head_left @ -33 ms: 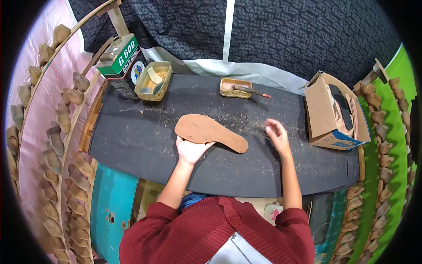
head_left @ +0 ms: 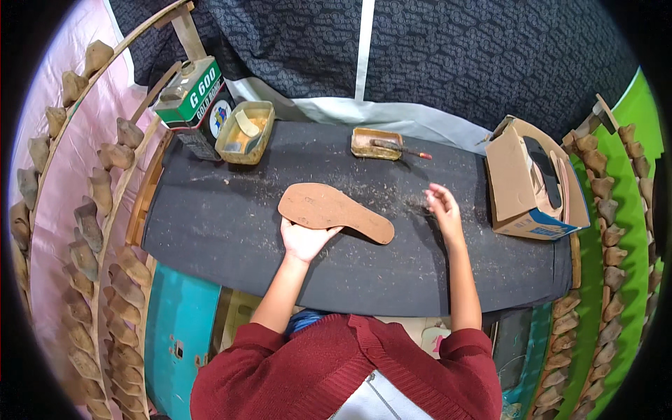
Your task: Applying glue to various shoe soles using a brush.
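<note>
A brown shoe sole [head_left: 336,211] lies across my left hand [head_left: 306,239], which holds it from below above the table. Its wide end is at the left, and its narrow end slants toward the right and nearer me. Most of the left fingers are hidden under the sole. My right hand [head_left: 444,210] is raised off to the right of the sole, its fingers loosely bent and apart, with nothing visible in them. Beyond it, a brush [head_left: 397,148] with a red-tipped handle rests across a small shallow tray [head_left: 360,143].
A metal can [head_left: 192,105] and a yellowish tub [head_left: 241,155] with scraps stand at the back left. An open cardboard box [head_left: 514,175] holding sole-like pieces is at the right. Crumbs litter the dark tabletop [head_left: 224,231]. Racks of shoe lasts [head_left: 85,217] flank both sides.
My right hand has shifted very slightly, its fingertips a little farther away and to the right. The left hand and the sole look still.
</note>
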